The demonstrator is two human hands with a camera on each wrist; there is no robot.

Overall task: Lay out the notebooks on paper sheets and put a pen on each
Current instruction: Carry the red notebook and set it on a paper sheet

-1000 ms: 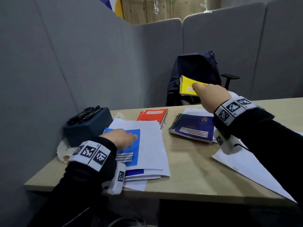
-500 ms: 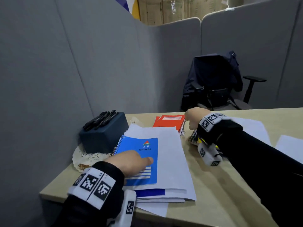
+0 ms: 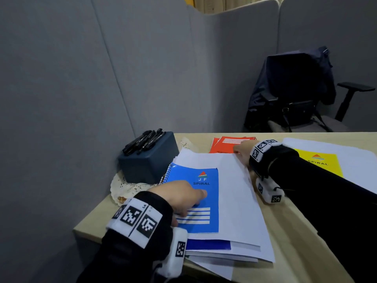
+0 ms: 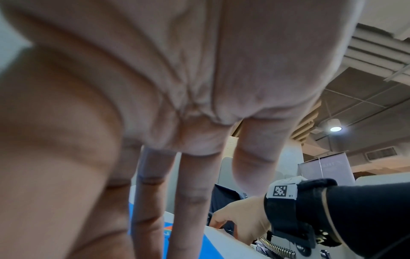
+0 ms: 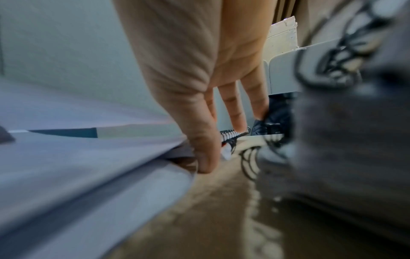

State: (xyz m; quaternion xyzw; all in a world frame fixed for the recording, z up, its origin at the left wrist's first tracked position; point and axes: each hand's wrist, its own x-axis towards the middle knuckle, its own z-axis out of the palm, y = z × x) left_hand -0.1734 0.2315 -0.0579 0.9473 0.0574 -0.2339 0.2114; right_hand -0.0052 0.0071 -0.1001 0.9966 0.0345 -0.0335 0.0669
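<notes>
left hand [image 3: 179, 196] flat on blue notebook [image 3: 201, 187], right hand [image 3: 242, 150] pinching paper sheet [image 3: 234, 180]

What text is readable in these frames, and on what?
"J F" and "SPIRAL": on the cover of the blue notebook, under the left hand.
"SPIRAL": on the yellow notebook; the line above it is too blurred to read.
Red notebook: white lines only, no legible words.
Wristbands: square code markers; the small characters beside them are too small to read.
</notes>
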